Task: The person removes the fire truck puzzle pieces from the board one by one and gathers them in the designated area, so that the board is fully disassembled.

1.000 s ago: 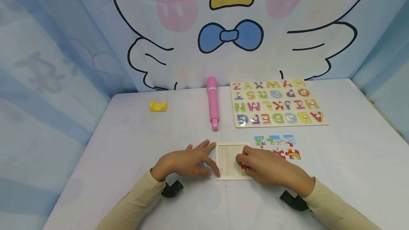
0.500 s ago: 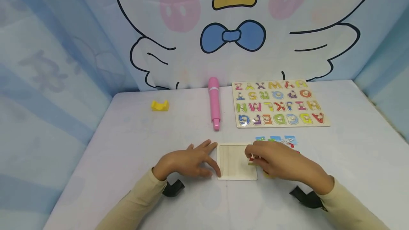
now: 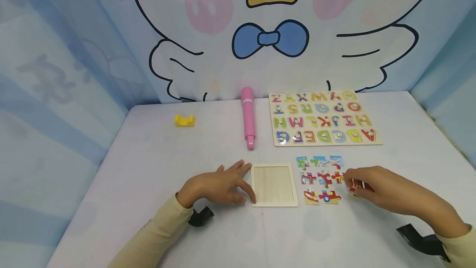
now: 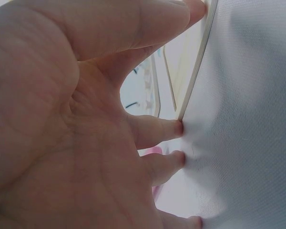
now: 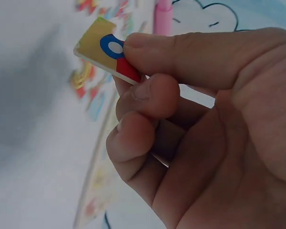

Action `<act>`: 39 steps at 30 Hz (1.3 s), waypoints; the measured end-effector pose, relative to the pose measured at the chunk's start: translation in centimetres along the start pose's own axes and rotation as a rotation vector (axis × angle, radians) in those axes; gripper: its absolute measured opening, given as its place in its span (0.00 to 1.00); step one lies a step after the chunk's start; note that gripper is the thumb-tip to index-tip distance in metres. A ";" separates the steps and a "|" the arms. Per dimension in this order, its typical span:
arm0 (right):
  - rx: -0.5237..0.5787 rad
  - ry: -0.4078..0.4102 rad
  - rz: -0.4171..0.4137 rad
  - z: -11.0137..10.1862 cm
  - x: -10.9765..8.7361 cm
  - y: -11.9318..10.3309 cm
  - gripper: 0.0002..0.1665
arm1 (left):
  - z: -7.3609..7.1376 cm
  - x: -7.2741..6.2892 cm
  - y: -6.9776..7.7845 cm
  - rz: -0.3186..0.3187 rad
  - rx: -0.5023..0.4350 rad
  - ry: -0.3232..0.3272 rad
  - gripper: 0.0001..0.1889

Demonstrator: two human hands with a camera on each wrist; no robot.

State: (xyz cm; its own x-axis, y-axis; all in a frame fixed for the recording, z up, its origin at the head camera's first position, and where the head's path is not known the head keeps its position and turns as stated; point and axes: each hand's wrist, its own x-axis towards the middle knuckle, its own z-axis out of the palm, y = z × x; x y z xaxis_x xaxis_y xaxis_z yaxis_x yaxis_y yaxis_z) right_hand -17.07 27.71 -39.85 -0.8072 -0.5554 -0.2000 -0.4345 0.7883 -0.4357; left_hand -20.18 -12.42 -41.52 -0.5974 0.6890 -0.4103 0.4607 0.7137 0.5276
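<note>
My right hand pinches a jigsaw puzzle piece between thumb and fingers. The piece is yellow and red with a blue ring, tilted in the right wrist view. Several more puzzle pieces lie in rows on the table, just left of this hand. A shallow square wooden puzzle frame sits left of them, its inside bare wood. My left hand has its fingers spread, with fingertips right at the frame's left edge. In the left wrist view the frame's edge runs past those fingertips.
An alphabet peg board lies at the back right. Left of it is a pink pen-shaped toy, and farther left a small yellow block. A printed curtain stands behind the table.
My right hand has lifted a puzzle piece out of the wooden frame and carried it right, past the rows of pieces, which now show. The left hand stays at the frame's edge.
</note>
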 end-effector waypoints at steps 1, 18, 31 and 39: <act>0.008 -0.010 0.003 0.1 -0.2 0.4 0.12 | 0.0 0.0 0.0 -0.001 0.001 0.000 0.12; -0.060 0.014 0.017 1.8 0.9 0.8 0.12 | -0.2 0.0 0.0 0.012 -0.006 -0.003 0.12; -0.114 0.040 0.013 2.3 1.3 0.6 0.13 | -0.1 0.0 0.0 0.005 -0.007 -0.006 0.12; -0.130 0.041 0.055 2.7 1.4 0.5 0.12 | -0.1 0.0 0.1 -0.007 0.007 -0.005 0.12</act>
State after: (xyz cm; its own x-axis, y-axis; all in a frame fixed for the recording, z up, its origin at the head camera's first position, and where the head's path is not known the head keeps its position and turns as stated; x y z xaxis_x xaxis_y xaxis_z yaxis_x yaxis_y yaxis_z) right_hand -17.32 26.64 -42.74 -0.8454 -0.5015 -0.1836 -0.4353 0.8462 -0.3072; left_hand -20.18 -12.34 -41.34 -0.5975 0.6846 -0.4176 0.4613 0.7194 0.5193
